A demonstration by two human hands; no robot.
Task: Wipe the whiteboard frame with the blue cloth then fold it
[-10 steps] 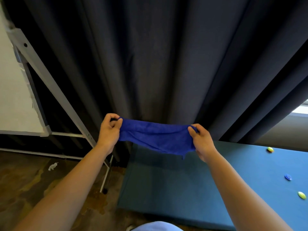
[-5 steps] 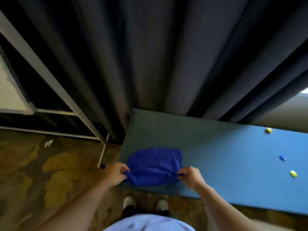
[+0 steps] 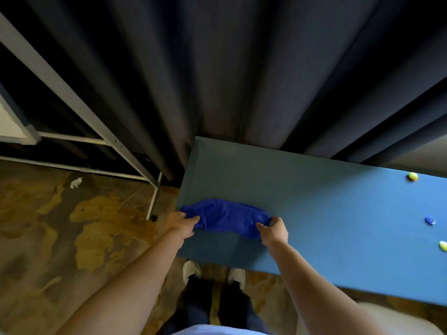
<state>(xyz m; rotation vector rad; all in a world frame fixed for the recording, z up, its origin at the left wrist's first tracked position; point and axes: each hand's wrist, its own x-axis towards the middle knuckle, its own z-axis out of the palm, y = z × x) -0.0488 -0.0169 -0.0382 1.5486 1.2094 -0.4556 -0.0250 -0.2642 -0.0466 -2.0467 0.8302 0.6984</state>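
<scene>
The blue cloth lies bunched in a long strip on the left end of a blue padded table. My left hand pinches the cloth's left end at the table's left edge. My right hand grips its right end. Both hands rest low on the table surface. A corner of the whiteboard with its grey frame shows at the far left, well away from both hands.
The whiteboard's metal stand leg slants down to the floor left of the table. Dark curtains hang behind. Small yellow-green and blue magnets lie on the table's right end. A scrap of paper lies on the stained floor.
The cloth came down from mid-air onto the table. Since half a second ago both hands have pushed forward, and the flat folded cloth is now gathered into a narrower strip.
</scene>
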